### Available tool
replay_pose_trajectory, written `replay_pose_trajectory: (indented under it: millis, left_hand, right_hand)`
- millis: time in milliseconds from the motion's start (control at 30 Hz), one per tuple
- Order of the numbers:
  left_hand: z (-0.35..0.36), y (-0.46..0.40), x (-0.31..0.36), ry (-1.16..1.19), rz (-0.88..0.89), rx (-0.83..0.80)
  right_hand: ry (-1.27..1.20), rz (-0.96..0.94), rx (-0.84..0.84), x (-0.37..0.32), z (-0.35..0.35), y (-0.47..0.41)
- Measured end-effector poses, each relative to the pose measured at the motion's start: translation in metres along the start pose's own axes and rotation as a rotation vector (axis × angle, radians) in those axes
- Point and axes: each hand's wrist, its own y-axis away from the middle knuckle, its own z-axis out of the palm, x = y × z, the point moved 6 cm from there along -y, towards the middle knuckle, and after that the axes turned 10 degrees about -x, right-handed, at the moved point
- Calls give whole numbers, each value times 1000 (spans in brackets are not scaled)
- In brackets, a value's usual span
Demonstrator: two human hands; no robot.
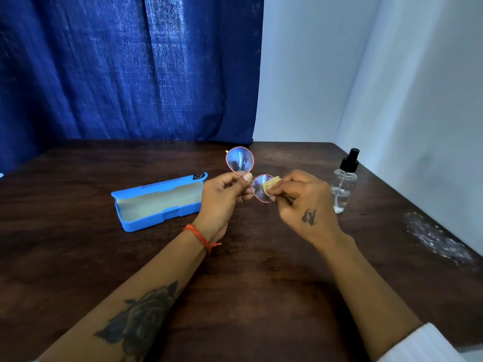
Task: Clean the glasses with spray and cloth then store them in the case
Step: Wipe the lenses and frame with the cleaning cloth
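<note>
- Left hand [222, 195] pinches the glasses [248, 171] at the bridge, above the counter [261, 270].
- Right hand [300, 199] presses a folded cloth [270, 184] on the near lens.
- Open case [159, 201] at 9 o'clock; spray bottle [343, 182] at 3 o'clock.

A plain room corner, most likely in a home, is shown. A dark wooden table [248, 270] fills the lower frame. A deep blue curtain [125, 69] is hung across the upper left, and bare white walls [366, 74] meet at the upper right. No shop or workshop fittings are seen.
</note>
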Motion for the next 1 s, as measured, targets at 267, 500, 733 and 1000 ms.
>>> replay_pose_trajectory:
  millis: [267, 500, 733, 1000]
  left_hand:
    - [1, 1, -1, 1, 23, -49]
    - [0, 0, -4, -18, 25, -32]
    - [-2, -3, -3, 36, 33, -8]
    - [1, -1, -6, 16, 48, -81]
  right_hand:
    - [72, -98, -51, -19, 13, 4]
    - [71, -152, -173, -18, 15, 5]
    - [71, -21, 15, -6, 1, 2]
    - [71, -159, -143, -24, 21, 7]
